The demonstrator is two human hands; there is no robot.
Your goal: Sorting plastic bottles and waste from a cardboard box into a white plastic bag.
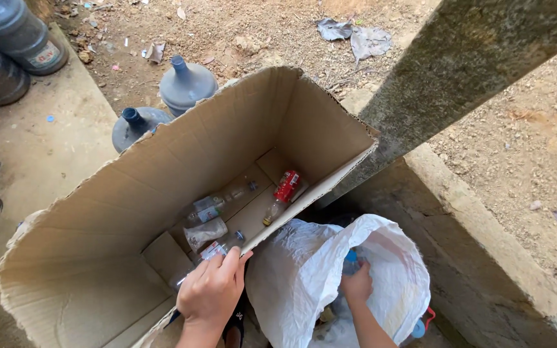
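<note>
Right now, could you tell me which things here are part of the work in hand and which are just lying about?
In hand:
left hand on the rim of the cardboard box
plastic bottles lying in the box
right hand reaching into the white sack

Lying about:
large water jugs on the ground
grey rag on the dirt
concrete post
</note>
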